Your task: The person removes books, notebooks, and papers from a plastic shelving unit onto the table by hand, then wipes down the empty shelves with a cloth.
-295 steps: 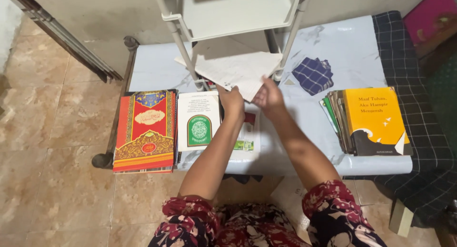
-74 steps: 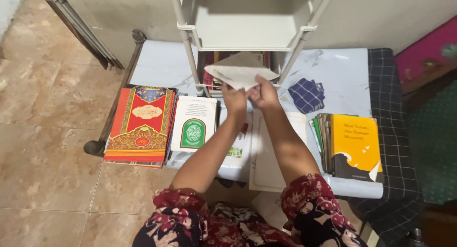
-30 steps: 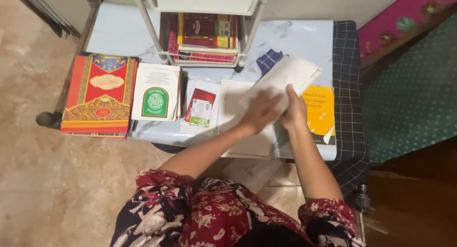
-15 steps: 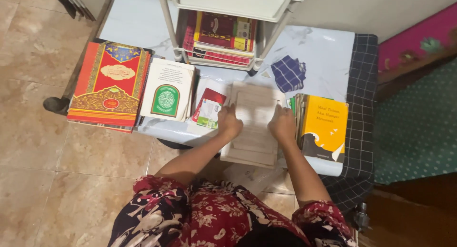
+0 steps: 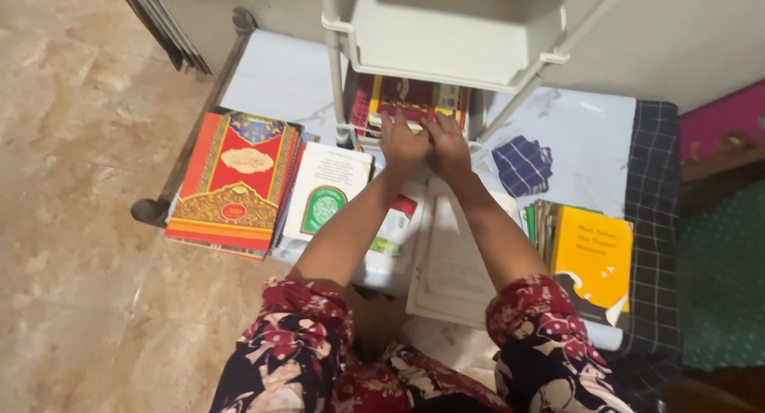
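Left hand (image 5: 402,144) & right hand (image 5: 448,148) side by side, fingers spread flat, touching the front edge of the book stack (image 5: 410,102) on the white rack's (image 5: 446,43) bottom shelf; neither grips anything. Behind wrists: pale paper sheets (image 5: 450,262) on the table (image 5: 275,82), overhanging near edge. Left of arms: white booklet w/ green arched emblem (image 5: 325,191), then big red-gold ornate book (image 5: 235,182). Right: yellow-cover book (image 5: 591,258) atop a pile, blue plaid cloth (image 5: 522,164). Vs 0.5 s ago: hands have left the sheets, gone fwd to the shelf.

A small flat red, white and green packet (image 5: 392,230) lies beside the white booklet (image 5: 327,191).
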